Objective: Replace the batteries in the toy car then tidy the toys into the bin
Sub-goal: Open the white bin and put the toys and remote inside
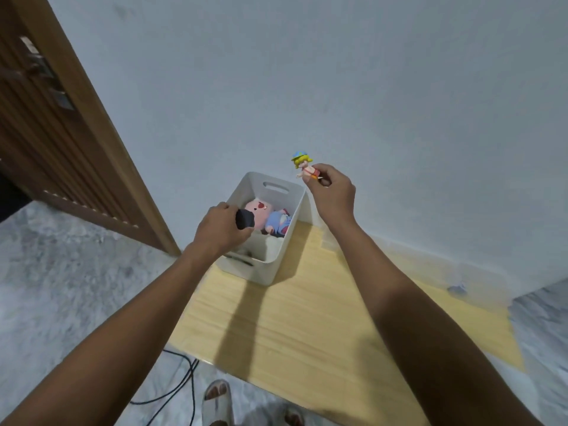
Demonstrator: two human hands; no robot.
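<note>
Hands are both gripping toys: left hand (pixel 220 226) holding a dark toy (pixel 244 219) over the bin (pixel 270 259), right hand (pixel 332 189) pinching a figurine (pixel 304 166) just beyond its right rim.

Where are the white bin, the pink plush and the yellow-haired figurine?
white bin (pixel 284 207): head view, right wall.
pink plush (pixel 259 210): head view, its face.
yellow-haired figurine (pixel 302 164): head view, its head, above the right hand's (pixel 333 192) pinch.

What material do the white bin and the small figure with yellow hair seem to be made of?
White rectangular bin: probably moulded plastic, matt, given its smooth thin walls and cut-out handle slot. Small yellow-haired figure, pinched by the right hand: likely hard painted plastic or vinyl, with solid glossy colours.
</note>
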